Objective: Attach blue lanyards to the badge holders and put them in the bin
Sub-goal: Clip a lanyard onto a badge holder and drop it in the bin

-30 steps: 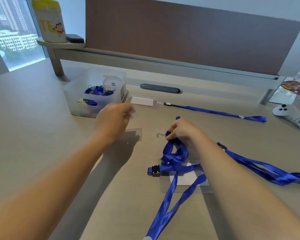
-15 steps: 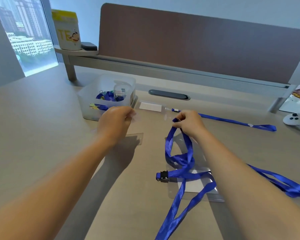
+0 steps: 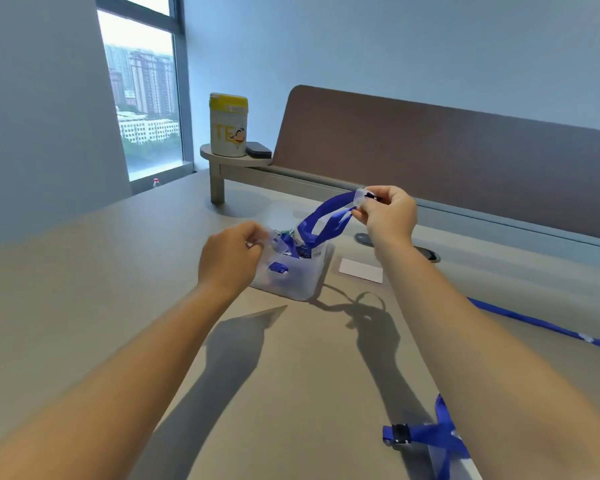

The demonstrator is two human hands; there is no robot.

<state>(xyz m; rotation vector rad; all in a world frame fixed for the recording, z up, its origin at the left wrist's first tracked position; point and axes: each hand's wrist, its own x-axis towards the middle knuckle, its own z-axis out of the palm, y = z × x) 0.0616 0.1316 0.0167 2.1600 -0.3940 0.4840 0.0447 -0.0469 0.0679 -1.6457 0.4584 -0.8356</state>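
2 hands: both raised above the translucent plastic bin (image 3: 302,285), bare forearms reaching in from below.
Right hand (image 3: 390,211): fingertips pinched on the clip end of a blue fabric lanyard (image 3: 321,220), held higher than the bin, strap looping down toward it.
Left hand (image 3: 229,258): fingers closed on a clear plastic badge holder (image 3: 274,240) at the bin's near-left rim.
Bin: on the beige desk (image 3: 84,271), blue straps inside.
White card (image 3: 361,270): flat, just right of the bin.
2 more blue lanyards (image 3: 426,436): lying on the desk, lower right.
Yellow-lidded canister (image 3: 227,124): upright on the small shelf behind.
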